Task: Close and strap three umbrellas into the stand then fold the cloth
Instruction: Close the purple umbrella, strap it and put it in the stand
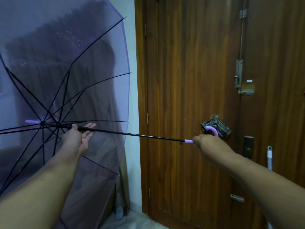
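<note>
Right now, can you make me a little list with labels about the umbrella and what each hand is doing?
umbrella: purple see-through umbrella, open, shaft pointing sideways
left hand: left hand under the black shaft near the runner, fingers straight, thumb over the shaft
right hand: right hand grips the lilac hooked handle
behind: wooden door with a checked cloth hanging on it
floor: plastic bottle by the wall

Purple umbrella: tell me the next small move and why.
Probably curl the left hand round the black runner on the shaft and slide it toward the handle. The purple umbrella is fully open, the left hand's fingers lie straight at the runner, and the right hand already grips the handle.
</note>
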